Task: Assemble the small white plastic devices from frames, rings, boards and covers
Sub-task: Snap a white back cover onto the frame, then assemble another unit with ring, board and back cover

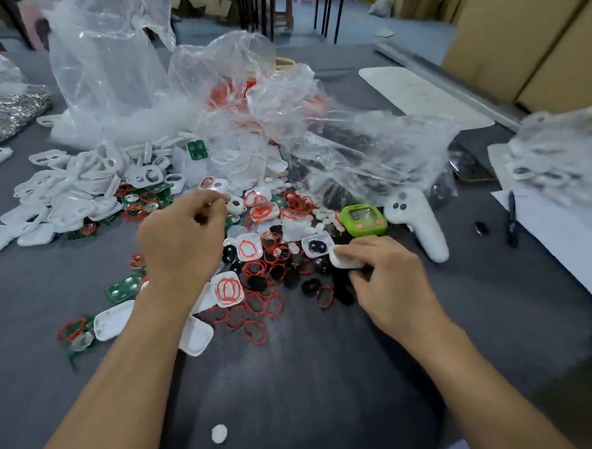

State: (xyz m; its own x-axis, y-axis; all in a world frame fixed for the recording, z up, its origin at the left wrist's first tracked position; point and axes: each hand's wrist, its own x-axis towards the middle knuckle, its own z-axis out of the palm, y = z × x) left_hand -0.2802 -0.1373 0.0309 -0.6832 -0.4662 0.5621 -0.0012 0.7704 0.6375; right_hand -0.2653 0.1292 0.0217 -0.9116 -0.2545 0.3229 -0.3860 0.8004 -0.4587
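My right hand pinches a small white plastic cover at the right edge of the parts heap. My left hand hovers over the middle of the heap with fingers curled; thumb and forefinger meet, and whether they pinch a small part is too blurred to tell. Red rings and black rings lie scattered between my hands. White frames are piled at the left. Green boards lie among them. A white cover lies beside my left forearm.
Crumpled clear plastic bags rise behind the heap. A green timer and a white handheld device lie to the right, with a pen on white paper. A small white disc lies near the front.
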